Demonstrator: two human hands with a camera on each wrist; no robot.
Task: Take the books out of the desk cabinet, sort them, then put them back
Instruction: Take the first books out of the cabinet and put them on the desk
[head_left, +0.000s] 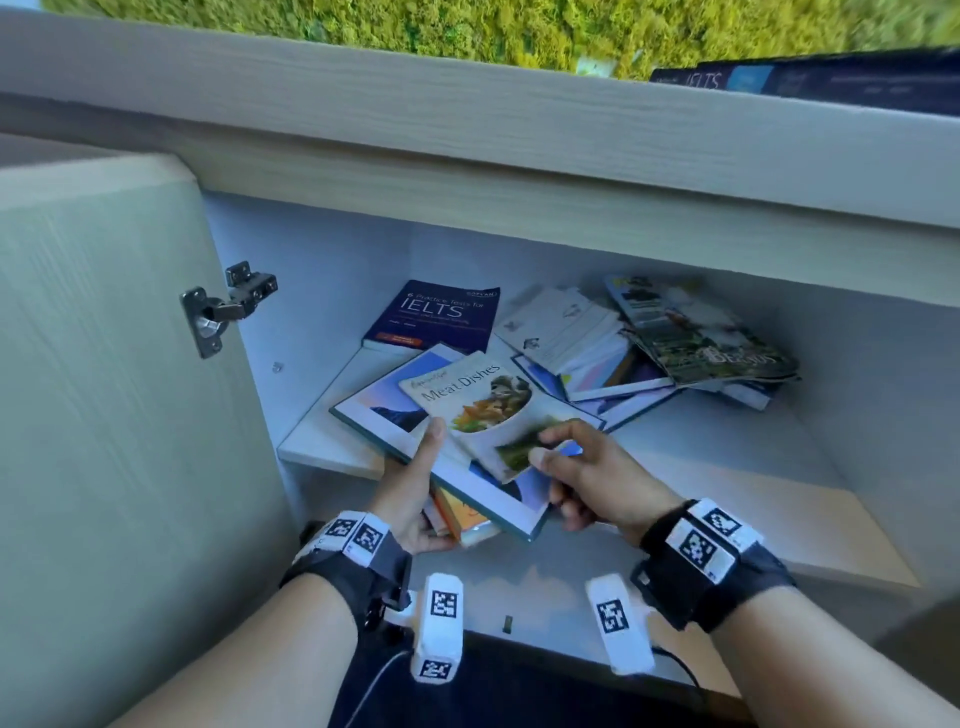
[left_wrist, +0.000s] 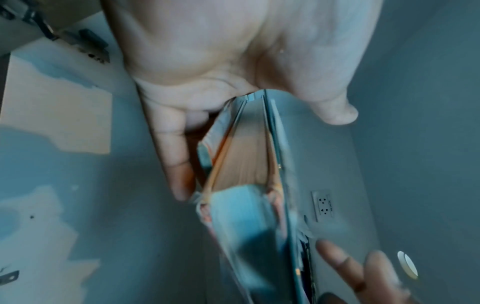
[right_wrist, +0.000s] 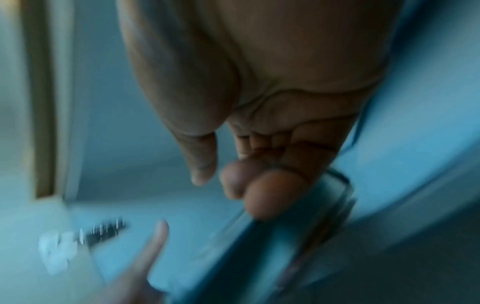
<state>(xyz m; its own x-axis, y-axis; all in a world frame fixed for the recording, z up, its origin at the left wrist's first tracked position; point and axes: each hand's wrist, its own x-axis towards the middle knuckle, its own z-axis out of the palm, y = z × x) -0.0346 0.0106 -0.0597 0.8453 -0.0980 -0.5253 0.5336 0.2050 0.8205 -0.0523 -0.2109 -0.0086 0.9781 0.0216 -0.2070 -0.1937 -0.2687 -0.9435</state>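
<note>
- A small stack of books (head_left: 488, 499) is grasped by the left hand (head_left: 410, 493) at its near-left corner, thumb laid on top and fingers curled underneath; in the left wrist view the page edges (left_wrist: 244, 164) are seen wedged between thumb and fingers.
- The "Meat Dishes" booklet (head_left: 467, 400), lying on top of the stack, is pinched at its near edge by the right hand (head_left: 587, 478), thumb over the cover; the right wrist view is blurred, with fingertips (right_wrist: 270, 195) curled against a dark book edge.
- The stack is held at the front of the open desk cabinet (head_left: 779, 441), above the near edge of its shelf (head_left: 332, 447).
- A dark IELTS book (head_left: 436, 314) lies flat at the far left of the shelf.
- A loose heap of books and magazines (head_left: 675, 343) is spread at the far right.
- The cabinet door (head_left: 104, 364) stands open at the left, its hinge (head_left: 223, 312) showing.
- More books (head_left: 810, 78) lie on the worktop (head_left: 467, 104) at the far right.
</note>
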